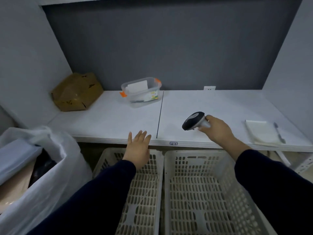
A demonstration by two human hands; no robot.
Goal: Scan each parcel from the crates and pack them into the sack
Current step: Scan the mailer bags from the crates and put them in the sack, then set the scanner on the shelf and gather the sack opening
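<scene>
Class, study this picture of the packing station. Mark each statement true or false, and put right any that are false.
1. The right hand grips the scanner. True.
2. The left hand holds a parcel. False: the left hand is open and holds nothing.
3. Both crates are full of parcels. False: no parcels show in the left crate or the right crate.
4. A pen lies beside the paper at the right of the table. True.
5. The clear tub sits inside the sack. False: the clear tub stands at the back of the table, apart from the sack.
</scene>
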